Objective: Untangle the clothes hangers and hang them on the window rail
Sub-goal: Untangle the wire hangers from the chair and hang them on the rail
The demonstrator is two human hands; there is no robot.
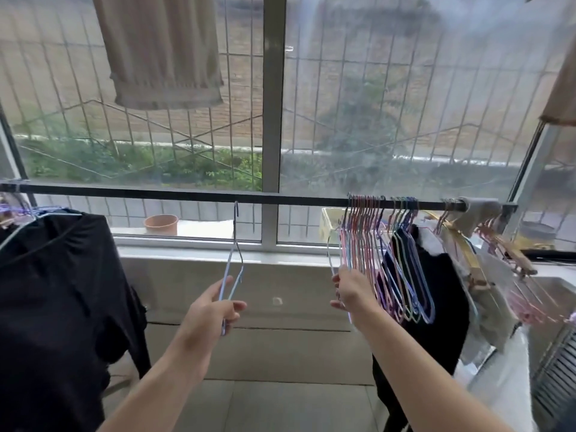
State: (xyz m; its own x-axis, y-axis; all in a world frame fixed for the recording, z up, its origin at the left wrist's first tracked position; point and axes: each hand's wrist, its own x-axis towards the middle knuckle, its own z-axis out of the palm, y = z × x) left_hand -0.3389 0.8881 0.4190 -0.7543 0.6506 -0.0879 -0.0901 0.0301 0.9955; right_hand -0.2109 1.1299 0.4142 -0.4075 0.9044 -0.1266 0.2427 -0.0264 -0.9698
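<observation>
A black window rail runs across the view at mid height. My left hand pinches the lower part of a blue wire hanger, whose hook sits at the rail's middle. Right of it, several pink, blue and green wire hangers hang bunched on the rail. My right hand grips the lower left of that bunch, its fingers curled round a hanger or two.
A black garment hangs at the left, another dark garment behind the bunch. Wooden and pink hangers crowd the rail's right end. A terracotta pot stands on the sill. A beige cloth hangs outside.
</observation>
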